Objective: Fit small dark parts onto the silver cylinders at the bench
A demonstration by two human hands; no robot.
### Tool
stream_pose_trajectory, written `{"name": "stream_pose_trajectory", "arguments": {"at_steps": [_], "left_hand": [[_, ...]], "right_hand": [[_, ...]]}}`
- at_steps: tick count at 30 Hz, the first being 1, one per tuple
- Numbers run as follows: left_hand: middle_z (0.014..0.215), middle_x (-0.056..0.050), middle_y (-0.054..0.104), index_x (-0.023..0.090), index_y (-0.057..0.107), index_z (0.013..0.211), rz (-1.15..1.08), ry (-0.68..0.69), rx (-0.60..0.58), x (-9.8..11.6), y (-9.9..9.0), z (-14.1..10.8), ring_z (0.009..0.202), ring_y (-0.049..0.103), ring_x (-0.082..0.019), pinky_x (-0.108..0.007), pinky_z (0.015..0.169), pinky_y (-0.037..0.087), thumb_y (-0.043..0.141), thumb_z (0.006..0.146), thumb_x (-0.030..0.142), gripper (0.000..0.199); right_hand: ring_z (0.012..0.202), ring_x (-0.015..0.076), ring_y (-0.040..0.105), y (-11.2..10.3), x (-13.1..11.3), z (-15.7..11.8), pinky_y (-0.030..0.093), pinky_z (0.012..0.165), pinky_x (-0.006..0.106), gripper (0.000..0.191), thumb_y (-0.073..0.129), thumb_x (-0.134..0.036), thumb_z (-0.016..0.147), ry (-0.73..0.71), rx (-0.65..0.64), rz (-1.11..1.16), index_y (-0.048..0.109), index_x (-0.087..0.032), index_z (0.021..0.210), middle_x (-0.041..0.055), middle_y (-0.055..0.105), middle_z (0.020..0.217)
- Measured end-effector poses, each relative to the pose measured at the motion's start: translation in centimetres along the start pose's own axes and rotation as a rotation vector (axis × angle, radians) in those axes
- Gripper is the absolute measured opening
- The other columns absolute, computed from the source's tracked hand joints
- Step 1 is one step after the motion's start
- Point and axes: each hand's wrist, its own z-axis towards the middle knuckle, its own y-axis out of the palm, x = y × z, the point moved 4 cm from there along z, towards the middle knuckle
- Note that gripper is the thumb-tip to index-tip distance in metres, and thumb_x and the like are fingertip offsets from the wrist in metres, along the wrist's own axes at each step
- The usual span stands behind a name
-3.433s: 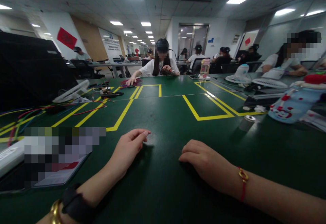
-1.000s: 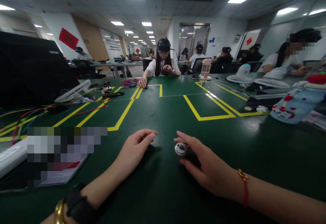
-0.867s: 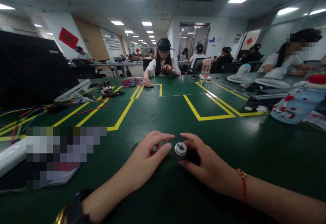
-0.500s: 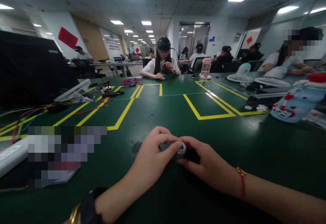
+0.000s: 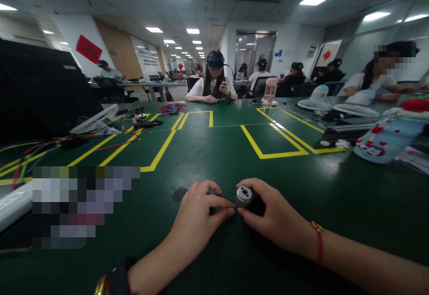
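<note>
A small metal cylinder (image 5: pixel 244 195) stands upright on the green table, its pale round top showing dark holes. Around its far and near sides curl the fingers and thumb of my right hand (image 5: pixel 271 210), which grips it. My left hand (image 5: pixel 201 210) is just left of the cylinder and low over the table. Its thumb and index fingertips are pinched close together, and whatever lies between them, if anything, is too small to make out. The other left fingers are bent and loosely apart.
Yellow tape (image 5: pixel 284 155) marks boxes on the table. Left are loose wires (image 5: pixel 117 145), a white fan (image 5: pixel 95 120) and a black monitor (image 5: pixel 36 89). A blue bottle (image 5: pixel 385 138) and more fans (image 5: pixel 315 99) stand right. A co-worker (image 5: pixel 211 85) sits opposite.
My left fingers have come off the cylinder's top and moved down to its left side. The top face is now uncovered. My right hand stays around the cylinder.
</note>
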Motion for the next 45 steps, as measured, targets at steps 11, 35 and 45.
{"name": "stream_pose_trajectory", "arguments": {"at_steps": [11,35,45], "left_hand": [[0.094,-0.004,0.064,0.022,0.068,0.094,-0.254,-0.297,0.234,-5.4,-4.5,0.7,0.087,0.058,-0.02,-0.032,0.077,0.043,0.046,0.085,0.048,0.035],[0.089,-0.003,0.068,0.022,0.069,0.089,-0.227,-0.345,0.257,-5.9,-4.0,0.9,0.082,0.06,-0.021,-0.031,0.07,0.041,0.047,0.083,0.046,0.033],[0.087,-0.003,0.069,0.022,0.07,0.087,-0.224,-0.329,0.265,-5.7,-4.1,0.8,0.08,0.06,-0.021,-0.03,0.07,0.041,0.047,0.082,0.046,0.034]], "right_hand": [[0.068,0.0198,0.056,-14.1,11.4,1.9,0.041,0.059,0.032,0.038,0.059,-0.046,0.067,0.557,0.153,-0.692,0.054,-0.015,0.088,0.0112,0.06,0.082],[0.091,0.0184,0.053,-10.0,3.5,2.4,0.042,0.083,0.033,0.026,0.043,-0.024,0.087,-0.06,0.233,-0.771,0.065,-0.014,0.098,0.0096,0.062,0.097],[0.084,0.0237,0.057,-20.1,12.1,0.9,0.038,0.066,0.032,0.032,0.045,-0.037,0.082,0.68,0.121,-1.027,0.068,-0.018,0.091,0.0104,0.065,0.093]]}}
